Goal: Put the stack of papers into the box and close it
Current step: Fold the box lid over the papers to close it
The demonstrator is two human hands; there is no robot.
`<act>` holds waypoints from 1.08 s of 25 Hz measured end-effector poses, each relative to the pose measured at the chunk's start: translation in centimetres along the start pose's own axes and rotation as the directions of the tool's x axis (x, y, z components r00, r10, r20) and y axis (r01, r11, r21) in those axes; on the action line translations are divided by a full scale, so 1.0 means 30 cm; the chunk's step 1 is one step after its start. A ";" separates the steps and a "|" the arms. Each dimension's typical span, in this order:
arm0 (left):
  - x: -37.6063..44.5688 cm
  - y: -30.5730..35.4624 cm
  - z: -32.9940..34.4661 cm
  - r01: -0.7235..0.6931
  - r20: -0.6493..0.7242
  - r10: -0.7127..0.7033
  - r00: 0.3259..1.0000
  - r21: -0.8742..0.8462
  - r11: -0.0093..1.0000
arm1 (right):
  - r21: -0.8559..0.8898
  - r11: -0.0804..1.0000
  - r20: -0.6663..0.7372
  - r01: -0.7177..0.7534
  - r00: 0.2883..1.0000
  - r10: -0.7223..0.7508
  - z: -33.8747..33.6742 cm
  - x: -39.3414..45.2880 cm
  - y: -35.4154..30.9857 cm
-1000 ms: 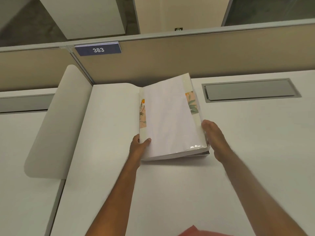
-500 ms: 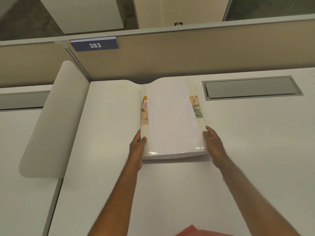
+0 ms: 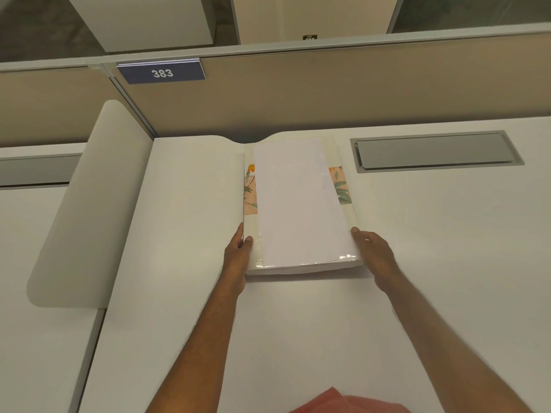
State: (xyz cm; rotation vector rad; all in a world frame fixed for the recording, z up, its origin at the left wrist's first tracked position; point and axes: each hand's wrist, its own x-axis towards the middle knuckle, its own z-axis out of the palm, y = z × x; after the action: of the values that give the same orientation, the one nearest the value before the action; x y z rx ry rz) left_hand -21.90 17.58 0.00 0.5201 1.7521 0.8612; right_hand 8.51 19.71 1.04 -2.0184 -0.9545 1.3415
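Observation:
A flat cream box point(image 3: 250, 201) with a flower print lies on the white desk point(image 3: 298, 329), near its back edge. A stack of white papers point(image 3: 298, 201) rests on top of the box and covers most of its face. My left hand point(image 3: 237, 254) grips the box's near left edge, thumb on top. At the near right corner, my right hand point(image 3: 375, 251) holds the side with its fingers curled against it. The box looks flat and square to the desk. I cannot tell whether its lid is open.
A grey cable hatch point(image 3: 435, 152) is set into the desk right of the box. A beige partition point(image 3: 328, 90) with a blue "383" plate point(image 3: 162, 73) runs behind. A rounded white divider panel point(image 3: 89, 204) stands at the left. Red cloth point(image 3: 343, 402) shows at the bottom edge.
The box with the papers was tilted and turned a second ago; it now lies flat and straight, slightly farther back. Both hands have stayed at its near corners.

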 end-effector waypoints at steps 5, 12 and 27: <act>-0.001 -0.015 0.019 0.011 0.034 -0.010 0.999 -0.035 0.999 | 0.079 0.997 0.044 -0.009 0.999 0.006 -0.012 0.019 0.040; 0.020 -0.033 0.028 -0.006 -0.033 0.007 0.999 0.048 0.999 | 0.102 0.994 -0.022 -0.045 0.999 0.048 0.039 0.025 0.072; 0.030 -0.033 0.039 -0.145 -0.122 0.202 0.972 0.365 0.920 | -0.261 0.959 -0.121 0.110 0.982 -0.146 0.035 0.027 0.084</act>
State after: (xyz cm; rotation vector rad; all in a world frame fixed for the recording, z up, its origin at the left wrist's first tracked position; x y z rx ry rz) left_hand -21.04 17.91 -1.51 0.8774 2.0448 0.7244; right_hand 8.41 18.85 -1.67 -2.1624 -1.2213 1.0379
